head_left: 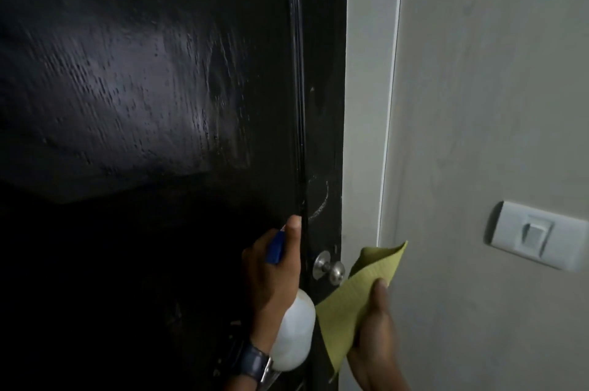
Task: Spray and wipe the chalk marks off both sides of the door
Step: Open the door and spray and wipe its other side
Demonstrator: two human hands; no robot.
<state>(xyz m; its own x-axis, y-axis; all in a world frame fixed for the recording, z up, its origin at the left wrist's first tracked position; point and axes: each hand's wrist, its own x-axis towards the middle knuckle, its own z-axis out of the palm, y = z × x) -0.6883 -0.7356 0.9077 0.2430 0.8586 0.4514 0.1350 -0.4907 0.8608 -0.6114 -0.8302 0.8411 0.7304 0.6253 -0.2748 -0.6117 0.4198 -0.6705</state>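
The black door [159, 88] fills the left of the view, its panel glossy and streaked. A faint curved chalk mark [320, 202] shows on the door's right stile above the round metal knob [330, 268]. My left hand [274, 282] grips a white spray bottle [294, 333] with a blue spray head [276, 247], held close to the door just below the mark. My right hand [376, 336] pinches a yellow-green cloth [353, 298] to the right of the knob, apart from the door.
A white door frame [369, 104] runs down beside the door's edge. The grey wall [494, 104] to the right carries a white light switch [538, 236]. A dark watch [255, 362] sits on my left wrist.
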